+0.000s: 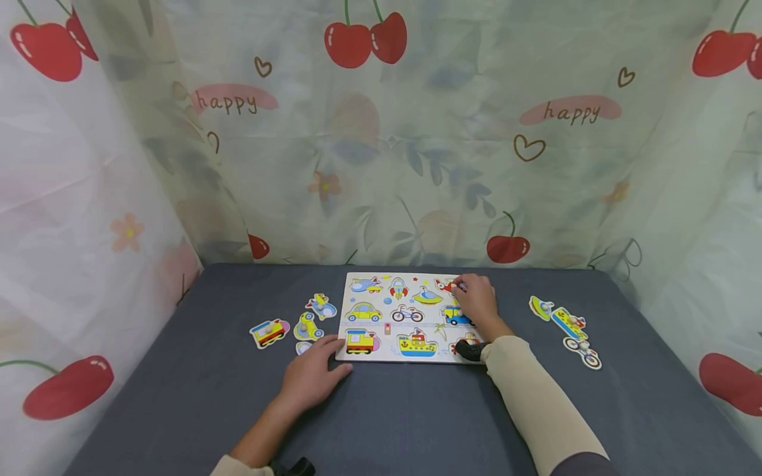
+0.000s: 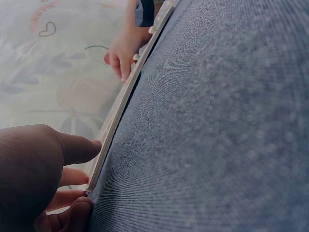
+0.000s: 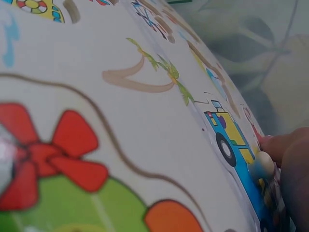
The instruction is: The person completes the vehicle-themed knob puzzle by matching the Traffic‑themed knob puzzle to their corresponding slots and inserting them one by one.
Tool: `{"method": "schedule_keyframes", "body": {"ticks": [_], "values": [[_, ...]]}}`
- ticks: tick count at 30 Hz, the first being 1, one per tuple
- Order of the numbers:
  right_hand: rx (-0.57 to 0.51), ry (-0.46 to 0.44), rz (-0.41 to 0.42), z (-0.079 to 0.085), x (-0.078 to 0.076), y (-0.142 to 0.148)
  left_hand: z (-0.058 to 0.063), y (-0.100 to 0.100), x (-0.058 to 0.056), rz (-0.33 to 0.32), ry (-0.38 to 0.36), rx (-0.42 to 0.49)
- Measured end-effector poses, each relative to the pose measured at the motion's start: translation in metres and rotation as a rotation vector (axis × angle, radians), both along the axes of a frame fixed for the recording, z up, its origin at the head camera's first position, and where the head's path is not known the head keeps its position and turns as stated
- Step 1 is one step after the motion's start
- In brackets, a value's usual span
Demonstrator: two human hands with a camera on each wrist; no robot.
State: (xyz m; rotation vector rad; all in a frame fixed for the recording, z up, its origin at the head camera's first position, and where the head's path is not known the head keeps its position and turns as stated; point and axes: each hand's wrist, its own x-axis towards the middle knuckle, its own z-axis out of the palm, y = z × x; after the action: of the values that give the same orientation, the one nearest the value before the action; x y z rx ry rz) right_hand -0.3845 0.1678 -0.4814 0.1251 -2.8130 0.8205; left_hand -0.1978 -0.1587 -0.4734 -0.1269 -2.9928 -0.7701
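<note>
A white wooden knob puzzle board (image 1: 389,336) with vehicle pictures lies on the dark table. At its upper right corner my right hand (image 1: 478,299) holds a small red-and-white puzzle piece (image 1: 443,285) with its fingertips; the fingers hide part of it. Just below that hand, the blue bus piece (image 3: 236,150) sits on the board, its round knob showing. My left hand (image 1: 311,373) rests at the board's lower left corner, thumb and fingers loosely spread and touching its edges. Partly covered by this hand is a loose piece (image 1: 303,346).
Left of the board lie a train piece (image 1: 269,333), a blue plane piece (image 1: 321,307) and a car piece (image 1: 307,327). To the right are a saucer piece (image 1: 540,307), a ship piece (image 1: 569,323) and a bicycle piece (image 1: 583,352). A cherry-patterned curtain (image 1: 387,165) surrounds the table.
</note>
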Motion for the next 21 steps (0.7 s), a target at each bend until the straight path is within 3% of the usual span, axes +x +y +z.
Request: {"method": "schedule_keyframes", "body": {"ticks": [14,21], "values": [[0.004,-0.007,0.003,0.003,0.006,0.003,0.001,0.001,0.001,0.000,0.010,0.001],[0.008,0.022,0.045,0.006,0.016,0.015,0.001,0.000,0.001,-0.003,0.009,-0.002]]}}
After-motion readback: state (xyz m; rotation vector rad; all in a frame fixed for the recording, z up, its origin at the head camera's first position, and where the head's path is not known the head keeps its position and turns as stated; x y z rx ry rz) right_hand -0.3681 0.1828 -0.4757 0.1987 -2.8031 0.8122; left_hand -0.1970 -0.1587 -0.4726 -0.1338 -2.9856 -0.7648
